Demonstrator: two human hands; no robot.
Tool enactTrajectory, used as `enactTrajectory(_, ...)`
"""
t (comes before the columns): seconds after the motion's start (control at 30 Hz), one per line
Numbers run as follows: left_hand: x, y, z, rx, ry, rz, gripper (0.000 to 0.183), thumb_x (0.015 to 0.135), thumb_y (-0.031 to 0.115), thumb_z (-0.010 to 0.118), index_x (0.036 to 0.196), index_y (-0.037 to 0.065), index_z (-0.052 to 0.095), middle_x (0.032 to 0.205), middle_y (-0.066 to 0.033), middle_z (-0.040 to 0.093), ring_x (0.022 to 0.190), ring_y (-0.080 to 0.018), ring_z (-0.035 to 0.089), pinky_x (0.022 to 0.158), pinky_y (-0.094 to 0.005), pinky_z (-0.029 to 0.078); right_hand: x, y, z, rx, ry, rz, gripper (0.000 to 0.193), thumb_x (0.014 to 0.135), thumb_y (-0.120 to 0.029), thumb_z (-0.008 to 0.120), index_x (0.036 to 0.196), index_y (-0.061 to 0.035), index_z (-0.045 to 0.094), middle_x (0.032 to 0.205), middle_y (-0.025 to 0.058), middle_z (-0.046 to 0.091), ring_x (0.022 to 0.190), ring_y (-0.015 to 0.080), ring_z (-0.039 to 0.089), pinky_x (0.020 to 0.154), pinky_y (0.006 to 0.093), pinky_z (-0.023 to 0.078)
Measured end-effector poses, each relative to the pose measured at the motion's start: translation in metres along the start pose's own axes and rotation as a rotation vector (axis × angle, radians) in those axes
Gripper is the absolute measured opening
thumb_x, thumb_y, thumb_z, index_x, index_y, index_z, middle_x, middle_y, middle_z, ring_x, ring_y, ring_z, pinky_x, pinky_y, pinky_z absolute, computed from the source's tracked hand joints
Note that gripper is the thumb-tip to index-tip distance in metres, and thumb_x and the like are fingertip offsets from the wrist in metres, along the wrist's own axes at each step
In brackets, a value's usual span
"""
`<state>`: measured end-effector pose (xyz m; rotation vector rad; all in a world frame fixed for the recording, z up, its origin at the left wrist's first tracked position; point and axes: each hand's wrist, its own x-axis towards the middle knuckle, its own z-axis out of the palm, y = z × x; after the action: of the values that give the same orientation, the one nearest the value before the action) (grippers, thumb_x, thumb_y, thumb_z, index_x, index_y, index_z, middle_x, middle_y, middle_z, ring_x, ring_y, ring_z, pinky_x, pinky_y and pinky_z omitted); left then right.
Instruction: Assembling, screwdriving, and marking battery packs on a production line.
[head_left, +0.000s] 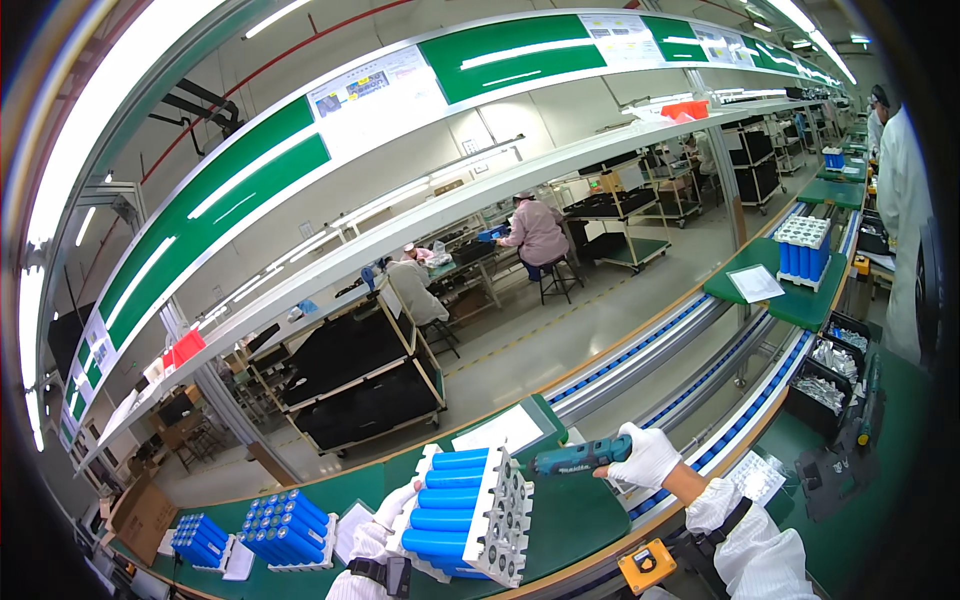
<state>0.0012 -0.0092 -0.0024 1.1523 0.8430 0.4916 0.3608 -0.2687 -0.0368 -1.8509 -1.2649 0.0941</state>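
A pack of blue cylindrical battery cells [443,521] lies tilted on its side on the green board in front of me. Its white plastic cell holder [505,520], full of round openings, faces right. My left hand [394,505], in a white glove, grips the pack's left side, its fingers partly hidden. In my gloved right hand [648,458] is a teal and black cordless screwdriver [575,457], wrapped by my fingers. The tool lies level, its tip pointing left close to the holder's upper right edge; whether they touch I cannot tell.
Two more blue cell packs [285,530] [200,540] stand at the left. A paper sheet [500,430] lies behind my pack. Roller conveyor tracks [740,415] run toward the far right, carrying another pack [803,250]. Bins of metal parts [820,390] and a yellow switch box [647,567] sit at the right.
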Motion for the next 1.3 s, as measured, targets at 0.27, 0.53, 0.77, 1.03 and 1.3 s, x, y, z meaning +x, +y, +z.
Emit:
enactTrajectory(0.27,0.025,-0.006,-0.020,0.037,-0.034,0.030,0.031,0.092,0.035,0.066,0.106,0.007,0.064,0.094,-0.0058,0.069,0.070,-0.0141,0.065,0.057,-0.0285,0.053,-0.073,0.044,-0.100,0.036,0.494,0.302,0.063,0.055,-0.044,0.091,0.091,-0.0032,0.058,0.075,0.0076,0.062,0.066,0.0192,0.062,0.066,0.0340,0.052)
enactTrajectory(0.53,0.041,-0.005,-0.032,0.073,-0.073,0.031,0.032,0.092,0.036,0.066,0.105,0.008,0.065,0.093,-0.0055,0.069,0.069,-0.0138,0.065,0.057,-0.0282,0.052,-0.274,0.070,-0.179,-0.270,0.675,0.853,0.054,0.050,-0.019,0.086,0.089,-0.0033,0.052,0.079,0.0112,0.062,0.074,0.0183,0.060,0.071,0.0334,0.052)
enactTrajectory(0.77,0.054,0.002,-0.035,0.047,-0.108,0.070,0.032,0.092,0.037,0.066,0.104,0.008,0.065,0.093,-0.0052,0.069,0.069,-0.0135,0.064,0.056,-0.0279,0.052,-0.360,0.092,-0.183,0.472,0.857,1.070,0.022,0.061,0.004,0.072,0.078,0.0025,0.059,0.062,0.0117,0.059,0.047,0.0235,0.058,0.043,0.0376,0.047)
enactTrajectory(1.03,0.051,-0.018,-0.047,0.013,-0.195,0.031,0.032,0.091,0.037,0.067,0.104,0.008,0.066,0.092,-0.0050,0.069,0.068,-0.0131,0.064,0.056,-0.0276,0.051,-0.301,0.071,-0.210,-0.910,0.675,1.004,0.059,0.060,-0.032,0.077,0.107,-0.0006,0.058,0.111,0.0224,0.058,0.109,0.0378,0.056,0.097,0.0439,0.046)
enactTrajectory(1.3,0.056,-0.024,-0.046,0.317,-0.087,0.256,0.042,0.087,0.048,0.066,0.103,0.009,0.070,0.086,0.0006,0.069,0.066,-0.0091,0.061,0.057,-0.0279,0.048,-0.156,-0.087,-0.052,-0.419,0.061,0.003,0.025,0.084,-0.020,0.066,0.101,-0.0021,0.068,0.088,0.0174,0.069,0.082,0.0287,0.066,0.076,0.0378,0.052)
